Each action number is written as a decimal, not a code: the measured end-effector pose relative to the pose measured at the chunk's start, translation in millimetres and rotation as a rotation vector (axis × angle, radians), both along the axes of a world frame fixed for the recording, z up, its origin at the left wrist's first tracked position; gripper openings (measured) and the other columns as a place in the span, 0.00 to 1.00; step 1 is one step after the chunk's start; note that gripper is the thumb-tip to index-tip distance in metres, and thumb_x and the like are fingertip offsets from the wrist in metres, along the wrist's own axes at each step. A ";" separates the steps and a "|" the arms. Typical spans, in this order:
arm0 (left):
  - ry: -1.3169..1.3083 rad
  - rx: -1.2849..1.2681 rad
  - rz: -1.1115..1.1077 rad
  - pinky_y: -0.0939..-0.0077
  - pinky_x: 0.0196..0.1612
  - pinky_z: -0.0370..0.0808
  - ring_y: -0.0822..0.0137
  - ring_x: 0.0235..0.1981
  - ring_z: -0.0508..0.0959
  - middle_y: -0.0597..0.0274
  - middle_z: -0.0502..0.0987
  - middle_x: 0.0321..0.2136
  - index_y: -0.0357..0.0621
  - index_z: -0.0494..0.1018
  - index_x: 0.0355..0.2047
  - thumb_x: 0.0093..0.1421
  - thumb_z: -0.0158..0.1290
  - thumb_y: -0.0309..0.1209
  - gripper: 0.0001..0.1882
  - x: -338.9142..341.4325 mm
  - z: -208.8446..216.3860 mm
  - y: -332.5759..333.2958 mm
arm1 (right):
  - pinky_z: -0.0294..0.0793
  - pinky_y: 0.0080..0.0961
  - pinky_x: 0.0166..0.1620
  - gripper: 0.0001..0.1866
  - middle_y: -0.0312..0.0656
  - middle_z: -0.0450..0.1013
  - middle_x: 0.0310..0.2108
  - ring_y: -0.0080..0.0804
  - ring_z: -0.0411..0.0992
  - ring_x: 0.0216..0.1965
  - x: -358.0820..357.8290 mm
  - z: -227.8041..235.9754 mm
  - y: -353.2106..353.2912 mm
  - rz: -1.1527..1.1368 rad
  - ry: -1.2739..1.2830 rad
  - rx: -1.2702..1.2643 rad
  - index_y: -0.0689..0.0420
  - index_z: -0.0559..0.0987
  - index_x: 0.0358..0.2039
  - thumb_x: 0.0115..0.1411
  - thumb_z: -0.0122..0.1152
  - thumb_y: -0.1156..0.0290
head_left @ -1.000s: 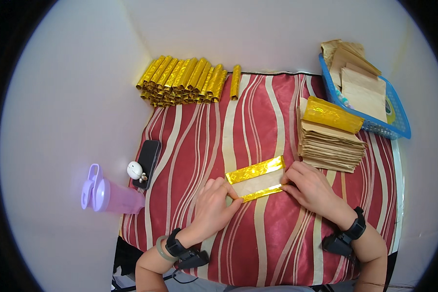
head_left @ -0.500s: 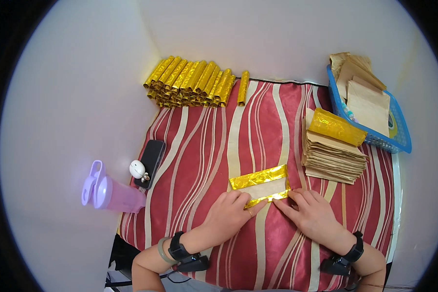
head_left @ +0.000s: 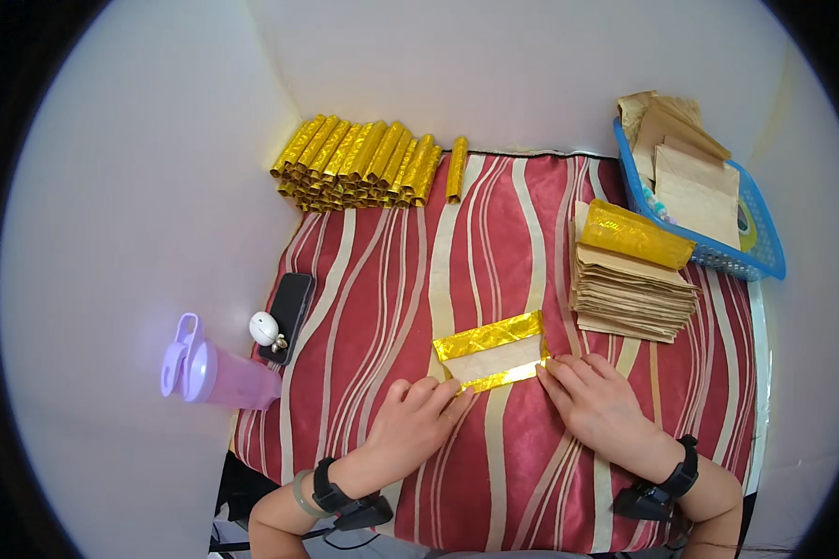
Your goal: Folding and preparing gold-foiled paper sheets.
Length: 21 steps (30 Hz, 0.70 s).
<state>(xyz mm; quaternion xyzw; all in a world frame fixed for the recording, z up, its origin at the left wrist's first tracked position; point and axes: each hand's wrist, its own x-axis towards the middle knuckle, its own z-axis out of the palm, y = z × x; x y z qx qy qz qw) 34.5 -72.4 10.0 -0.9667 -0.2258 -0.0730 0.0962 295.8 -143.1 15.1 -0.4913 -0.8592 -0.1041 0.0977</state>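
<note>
In front of me lies a sheet of gold foil paper (head_left: 489,335), pale side up, with gold strips folded over along its far and near edges. My left hand (head_left: 415,424) is closed, its fingertips holding the near left corner of the paper. At the near right corner, the thumb and fingers of my right hand (head_left: 597,399) pinch the folded edge. Both palms face down, so part of each grip is hidden beneath the fingers.
Rolled gold paper tubes (head_left: 359,163) are piled at the back left, a single tube (head_left: 457,170) beside them. A stack of brown paper (head_left: 634,293) and a blue basket (head_left: 764,252) stand right. Left are a phone (head_left: 294,303), white mouse-shaped object (head_left: 264,327) and purple bottle (head_left: 238,377).
My hands have moved apart along the near fold. The left hand slid left to the paper's corner, and the right hand slid slightly right to the other corner.
</note>
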 end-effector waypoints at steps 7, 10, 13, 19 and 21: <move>-0.015 0.001 0.001 0.67 0.45 0.59 0.66 0.46 0.65 0.69 0.69 0.47 0.45 0.74 0.50 0.51 0.48 0.30 0.23 -13.2 0.2 -4.5 | 0.67 0.29 0.52 0.21 0.46 0.72 0.41 0.37 0.69 0.47 3.8 -1.1 1.0 0.025 0.026 0.021 0.69 0.76 0.44 0.49 0.54 0.72; -0.078 -0.074 0.017 0.67 0.45 0.60 0.65 0.46 0.66 0.68 0.71 0.44 0.43 0.74 0.50 0.49 0.51 0.27 0.24 -14.7 -0.5 -3.5 | 0.67 0.29 0.52 0.22 0.46 0.72 0.41 0.37 0.70 0.46 4.4 -1.6 2.8 0.021 0.024 0.004 0.69 0.76 0.44 0.49 0.55 0.73; -0.251 -0.150 0.006 0.68 0.42 0.63 0.63 0.42 0.70 0.66 0.73 0.39 0.42 0.76 0.44 0.48 0.56 0.25 0.19 -10.5 -7.0 3.2 | 0.68 0.27 0.48 0.19 0.42 0.72 0.35 0.35 0.71 0.41 5.7 -1.4 8.5 0.063 0.010 0.067 0.67 0.77 0.41 0.48 0.55 0.73; -0.401 -0.207 0.028 0.71 0.35 0.73 0.62 0.35 0.74 0.62 0.74 0.32 0.42 0.75 0.29 0.49 0.61 0.29 0.08 8.4 -5.0 16.4 | 0.68 0.24 0.39 0.09 0.37 0.67 0.25 0.30 0.69 0.32 17.7 -5.1 24.5 0.171 0.039 0.112 0.61 0.76 0.30 0.47 0.56 0.73; -0.365 -0.176 0.014 0.71 0.35 0.74 0.63 0.36 0.75 0.62 0.74 0.32 0.42 0.75 0.30 0.49 0.61 0.28 0.08 7.7 -5.2 17.3 | 0.68 0.24 0.39 0.08 0.38 0.67 0.26 0.30 0.69 0.33 19.1 -3.5 26.9 0.229 0.078 0.120 0.61 0.75 0.30 0.47 0.55 0.73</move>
